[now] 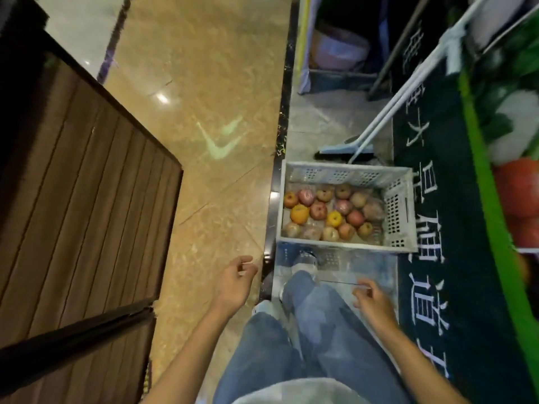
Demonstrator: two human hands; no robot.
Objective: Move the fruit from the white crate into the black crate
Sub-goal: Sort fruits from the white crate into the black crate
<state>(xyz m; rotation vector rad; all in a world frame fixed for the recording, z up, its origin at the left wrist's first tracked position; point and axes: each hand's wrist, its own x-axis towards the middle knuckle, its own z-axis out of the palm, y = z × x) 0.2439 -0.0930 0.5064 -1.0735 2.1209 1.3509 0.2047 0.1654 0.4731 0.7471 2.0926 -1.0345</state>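
- A head-worn camera looks down at a person's jeans-clad legs and both hands, above a polished tan floor (204, 147).
- The white crate (400, 211) sits on the floor just ahead of the person's feet, beside a dark green panel (431, 287) printed with white characters.
- The fruit (332, 214) covers the bottom of the white crate in roughly one layer. It is mostly reddish apples, with an orange piece (299, 213) and a yellow one among them.
- The left hand (236, 282) hovers to the left of the crate and short of it, fingers loosely curled, holding nothing.
- The right hand (372, 301) hovers short of the crate's near rim, fingers also loosely curled and empty.
- No black crate can be made out in this view. A pale bluish shape under the white crate's near edge is too blurred to identify.
- As a judgement, the task looks barely begun, if at all. The white crate appears full, neither hand carries fruit, and all the moving remains to do.
- A broom (347, 148) leans just behind the crate.
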